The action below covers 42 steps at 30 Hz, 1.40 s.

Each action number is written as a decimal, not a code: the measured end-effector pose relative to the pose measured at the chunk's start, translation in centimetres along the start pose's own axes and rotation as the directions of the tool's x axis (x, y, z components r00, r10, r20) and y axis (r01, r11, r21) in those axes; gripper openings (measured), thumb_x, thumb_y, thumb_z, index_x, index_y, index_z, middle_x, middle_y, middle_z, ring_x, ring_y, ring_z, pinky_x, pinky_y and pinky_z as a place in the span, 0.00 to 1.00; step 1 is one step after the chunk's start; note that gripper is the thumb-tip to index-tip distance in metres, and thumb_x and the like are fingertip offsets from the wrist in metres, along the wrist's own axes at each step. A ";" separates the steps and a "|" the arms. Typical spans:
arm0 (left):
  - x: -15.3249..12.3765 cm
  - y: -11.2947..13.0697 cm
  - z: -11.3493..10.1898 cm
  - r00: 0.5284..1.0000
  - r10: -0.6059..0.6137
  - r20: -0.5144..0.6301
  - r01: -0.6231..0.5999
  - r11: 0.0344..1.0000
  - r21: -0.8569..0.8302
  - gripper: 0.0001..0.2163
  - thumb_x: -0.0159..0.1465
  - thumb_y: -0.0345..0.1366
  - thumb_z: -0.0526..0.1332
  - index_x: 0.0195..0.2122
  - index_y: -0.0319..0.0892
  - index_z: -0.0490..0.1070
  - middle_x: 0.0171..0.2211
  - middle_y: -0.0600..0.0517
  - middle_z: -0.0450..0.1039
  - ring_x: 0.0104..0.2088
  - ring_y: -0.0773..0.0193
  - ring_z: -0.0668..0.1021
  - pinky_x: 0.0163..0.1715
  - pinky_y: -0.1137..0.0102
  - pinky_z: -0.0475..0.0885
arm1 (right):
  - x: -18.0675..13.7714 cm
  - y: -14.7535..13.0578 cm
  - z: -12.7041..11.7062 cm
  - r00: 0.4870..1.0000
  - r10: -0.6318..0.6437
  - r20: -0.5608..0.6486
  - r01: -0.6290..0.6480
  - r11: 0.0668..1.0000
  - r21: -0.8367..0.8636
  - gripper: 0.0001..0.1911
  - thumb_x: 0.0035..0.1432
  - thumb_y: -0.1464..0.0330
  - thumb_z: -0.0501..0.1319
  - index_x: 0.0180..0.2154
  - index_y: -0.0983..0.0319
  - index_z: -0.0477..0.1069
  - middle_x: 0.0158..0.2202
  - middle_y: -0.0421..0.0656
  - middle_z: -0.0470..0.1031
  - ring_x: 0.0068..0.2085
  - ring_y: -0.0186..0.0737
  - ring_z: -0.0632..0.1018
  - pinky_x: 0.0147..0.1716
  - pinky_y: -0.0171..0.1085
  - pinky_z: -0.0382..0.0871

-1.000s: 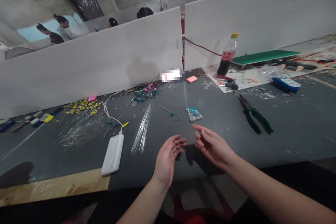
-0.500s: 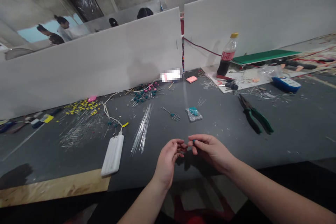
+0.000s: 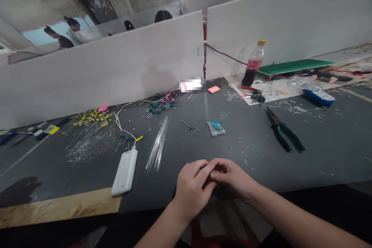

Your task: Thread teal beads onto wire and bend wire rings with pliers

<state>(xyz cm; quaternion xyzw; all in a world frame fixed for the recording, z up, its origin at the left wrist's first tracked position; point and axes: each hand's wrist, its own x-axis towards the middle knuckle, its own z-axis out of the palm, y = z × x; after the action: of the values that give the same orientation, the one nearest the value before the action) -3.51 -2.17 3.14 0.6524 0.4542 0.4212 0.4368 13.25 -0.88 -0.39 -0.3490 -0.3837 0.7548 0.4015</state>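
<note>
My left hand (image 3: 193, 185) and my right hand (image 3: 232, 175) meet above the table's near edge, fingertips touching. Both are closed in a pinch. A small teal piece showed between the right thumb and fingers a moment ago; the fingers now hide it. Beyond the hands lie a small racket-shaped wire piece (image 3: 194, 130) with a teal bead at its neck and a clear plastic bag (image 3: 216, 128) with teal bits inside. To the left rests a bundle of straight metal wires (image 3: 158, 143). Green-handled pliers (image 3: 286, 131) lie to the right, jaws pointing away.
A white power bank (image 3: 124, 172) with a cable sits left. Yellow bits (image 3: 91, 118) and loose wires are piled behind it. At the back stand a cola bottle (image 3: 254, 64) and a white partition (image 3: 130, 62). A blue-and-white device (image 3: 319, 97) lies right. People are beyond the partition.
My left hand has turned palm down and closed, its fingers reaching over to the right fingertips. The small teal piece has gone out of sight. The table items stay put; the view has shifted slightly.
</note>
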 end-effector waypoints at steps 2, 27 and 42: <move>0.2 -0.2 -0.3 0.999 0.034 0.006 -0.034 0.998 0.048 0.15 0.54 0.33 0.69 0.43 0.53 0.79 0.43 0.44 0.76 0.45 0.47 0.73 0.53 0.57 0.62 | 0.0 -0.1 0.1 0.999 -0.030 0.016 0.031 0.997 -0.067 0.16 0.49 0.59 0.69 0.35 0.63 0.74 0.30 0.39 0.73 0.31 0.34 0.72 0.32 0.35 0.64; 0.6 -0.5 -0.8 0.804 0.579 0.132 -0.567 0.682 0.461 0.11 0.61 0.26 0.62 0.44 0.44 0.76 0.37 0.48 0.78 0.35 0.62 0.77 0.35 0.67 0.71 | 0.1 0.6 -0.2 1.000 0.002 -0.004 -0.002 1.000 0.012 0.14 0.44 0.60 0.73 0.28 0.63 0.77 0.23 0.38 0.71 0.26 0.32 0.68 0.30 0.35 0.59; 2.4 -1.3 -2.8 0.973 -0.075 -0.219 0.089 0.995 0.053 0.07 0.64 0.36 0.59 0.36 0.42 0.77 0.37 0.49 0.78 0.33 0.65 0.78 0.35 0.71 0.73 | 0.5 -1.1 -0.5 0.974 0.010 -0.227 -0.020 0.999 -0.042 0.18 0.47 0.55 0.70 0.33 0.63 0.74 0.24 0.37 0.70 0.25 0.30 0.67 0.27 0.33 0.58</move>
<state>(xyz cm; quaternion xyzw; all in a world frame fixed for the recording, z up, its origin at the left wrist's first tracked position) -5.89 0.97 3.06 0.5965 0.5387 0.4570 0.3810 13.81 0.13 0.25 -0.4447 -0.3491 0.7044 0.4292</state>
